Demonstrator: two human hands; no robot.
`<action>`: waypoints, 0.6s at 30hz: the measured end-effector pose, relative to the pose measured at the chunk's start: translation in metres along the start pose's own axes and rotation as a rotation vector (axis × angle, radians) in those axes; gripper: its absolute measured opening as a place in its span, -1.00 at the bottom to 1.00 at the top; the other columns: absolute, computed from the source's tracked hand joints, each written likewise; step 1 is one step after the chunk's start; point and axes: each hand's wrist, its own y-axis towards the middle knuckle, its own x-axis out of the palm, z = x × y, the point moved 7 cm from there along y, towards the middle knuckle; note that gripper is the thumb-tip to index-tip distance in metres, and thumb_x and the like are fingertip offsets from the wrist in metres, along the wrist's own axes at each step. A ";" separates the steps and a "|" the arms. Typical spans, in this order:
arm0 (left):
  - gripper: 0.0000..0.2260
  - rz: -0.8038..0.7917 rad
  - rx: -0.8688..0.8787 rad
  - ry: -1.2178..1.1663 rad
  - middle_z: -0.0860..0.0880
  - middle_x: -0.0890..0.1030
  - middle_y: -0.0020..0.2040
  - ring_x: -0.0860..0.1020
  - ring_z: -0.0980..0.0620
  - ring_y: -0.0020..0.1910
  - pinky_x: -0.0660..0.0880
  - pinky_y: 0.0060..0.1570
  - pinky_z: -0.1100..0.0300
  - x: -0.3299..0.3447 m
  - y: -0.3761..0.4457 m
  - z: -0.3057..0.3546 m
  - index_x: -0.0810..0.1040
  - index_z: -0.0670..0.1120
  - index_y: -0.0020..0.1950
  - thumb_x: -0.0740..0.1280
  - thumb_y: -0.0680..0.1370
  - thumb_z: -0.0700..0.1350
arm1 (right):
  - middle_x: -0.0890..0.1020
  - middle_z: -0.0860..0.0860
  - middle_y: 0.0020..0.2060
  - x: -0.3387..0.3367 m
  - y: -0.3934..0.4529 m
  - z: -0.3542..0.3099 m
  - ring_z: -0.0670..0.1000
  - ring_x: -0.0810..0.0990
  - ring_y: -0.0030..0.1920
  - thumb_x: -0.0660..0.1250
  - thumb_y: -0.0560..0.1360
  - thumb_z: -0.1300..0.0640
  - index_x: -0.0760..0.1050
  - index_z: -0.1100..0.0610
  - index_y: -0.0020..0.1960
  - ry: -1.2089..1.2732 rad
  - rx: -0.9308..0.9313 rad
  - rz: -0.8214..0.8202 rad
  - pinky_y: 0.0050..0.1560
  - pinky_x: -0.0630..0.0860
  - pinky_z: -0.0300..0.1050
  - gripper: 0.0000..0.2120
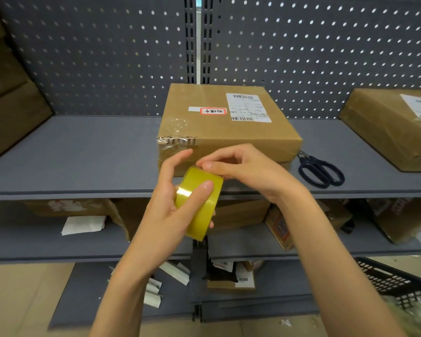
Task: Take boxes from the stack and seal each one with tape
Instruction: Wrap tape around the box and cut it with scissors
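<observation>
A grey metal shelf (83, 152) is backed by a perforated grey panel (107, 57). A brown cardboard box (224, 132), bearing a shipping label (249, 107) and a red-bordered sticker (213, 111), is set at the middle of the shelf, close to its front edge. Black scissors (320, 170) lie just beside the box's right side, and a second box (394, 127) sits toward the shelf's right end.

A yellow tape roll (199, 200) is held in front of the shelf's front edge, just before the box. The roll is gripped by the left hand (173, 190), with the thumb across its outer face. The top of the roll is pinched by the fingertips of the right hand (238, 166), apparently to locate the tape's free end.

The step is judged to be freeing the tape end. If the end is lifted unevenly, the tape may split or re-adhere to the roll. If the left-hand grip is relaxed during the pull, the roll may slip and fall to the lower shelves.
</observation>
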 end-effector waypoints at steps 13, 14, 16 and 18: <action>-0.53 0.064 -0.016 -0.030 0.03 0.62 -0.08 0.63 0.16 -0.30 0.50 -0.38 0.37 -0.009 0.008 -0.008 0.38 0.03 0.38 0.32 0.47 -0.12 | 0.61 -0.02 -0.28 -0.003 0.006 -0.015 -0.07 0.59 -0.16 0.37 0.49 0.31 0.43 0.05 0.05 0.037 -0.266 0.212 0.00 0.50 -0.13 -0.76; -0.52 0.066 -0.013 -0.026 0.02 0.62 -0.08 0.63 0.16 -0.30 0.50 -0.38 0.38 -0.009 0.008 -0.008 0.38 0.03 0.39 0.32 0.46 -0.12 | 0.60 -0.03 -0.26 -0.003 0.006 -0.016 -0.07 0.58 -0.17 0.37 0.49 0.32 0.44 0.06 0.01 0.019 -0.287 0.215 -0.02 0.50 -0.12 -0.79; -0.49 0.064 -0.008 -0.011 0.00 0.63 -0.10 0.63 0.14 -0.31 0.50 -0.38 0.37 -0.009 0.008 -0.008 0.35 0.04 0.41 0.33 0.45 -0.10 | 0.62 -0.04 -0.20 -0.002 0.007 -0.017 -0.05 0.58 -0.14 0.36 0.50 0.30 0.53 0.07 -0.05 -0.056 -0.310 0.223 -0.01 0.51 -0.09 -0.86; -0.48 0.061 -0.009 0.012 -0.01 0.63 -0.09 0.63 0.14 -0.32 0.50 -0.38 0.38 -0.009 0.008 -0.008 0.33 0.05 0.42 0.33 0.47 -0.11 | 0.67 0.01 -0.13 -0.002 0.008 -0.014 0.03 0.61 -0.08 0.37 0.51 0.25 0.61 0.07 -0.02 -0.098 -0.296 0.228 0.02 0.53 -0.08 -0.88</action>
